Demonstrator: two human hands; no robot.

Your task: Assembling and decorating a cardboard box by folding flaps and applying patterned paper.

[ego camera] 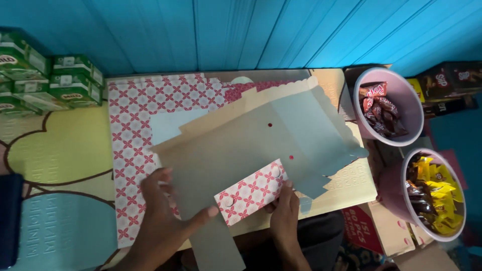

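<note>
Blue plank wall behind; floor mat in yellow and pale blue (60,150) below, carrying the work.

Item 1: flat grey die-cut cardboard box blank with scalloped edge (251,145), lying unfolded over a red-and-white floral patterned sheet (133,125) and a tan cardboard board (351,185). I read its long axis as running from lower left to upper right, scalloped end pointing away from me toward the right.

Item 2: small red-and-white patterned flap with two round dots (251,192), at the blank's near edge, tilted up to the right, lying between my two hands.

Item 3: left hand (163,221), fingers curled over the blank's near-left edge, thumb pressing beside the flap; gripping the blank.

Item 4: right hand (285,218), fingertips closed on the flap's lower right corner; the nearer hand to the flap.

Item 5: two pink round tubs of wrapped sweets (401,200), right.

Item 6: green drink cartons (55,80), stacked upper left.
</note>
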